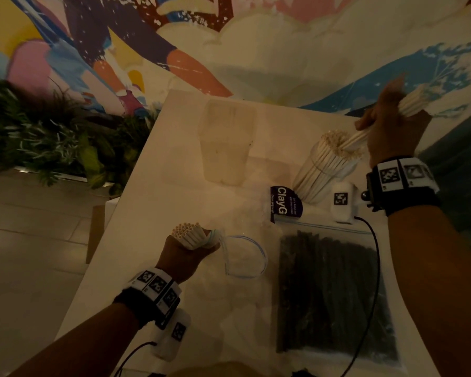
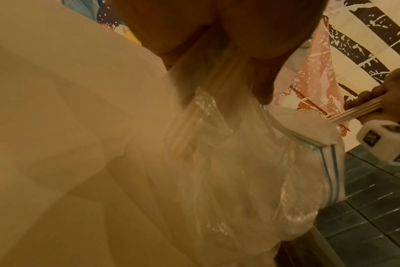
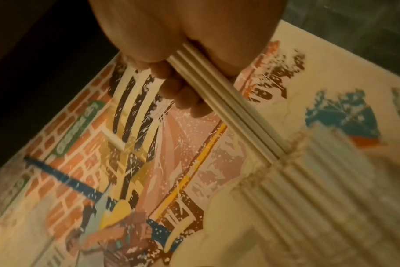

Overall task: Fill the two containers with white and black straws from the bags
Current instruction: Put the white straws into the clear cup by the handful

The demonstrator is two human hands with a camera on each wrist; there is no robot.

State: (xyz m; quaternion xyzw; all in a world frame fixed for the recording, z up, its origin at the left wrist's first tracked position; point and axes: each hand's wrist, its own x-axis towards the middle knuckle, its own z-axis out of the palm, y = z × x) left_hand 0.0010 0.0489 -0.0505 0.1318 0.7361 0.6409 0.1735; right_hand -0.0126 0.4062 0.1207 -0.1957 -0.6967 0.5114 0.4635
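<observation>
My right hand grips a bundle of white straws at the table's far right; their lower ends reach the top of a clear round container packed with white straws. In the right wrist view the held straws meet the ones standing in the container. My left hand grips another white straw bundle together with the neck of a clear zip bag; that bag hangs crumpled below the fist. A second, empty clear container stands further back. A zip bag of black straws lies flat at the right.
A purple printed card lies beside the filled container. The white table ends at its left edge over a tiled floor; green plants stand left, and a painted mural wall rises behind. A cable from my right wrist crosses the black-straw bag.
</observation>
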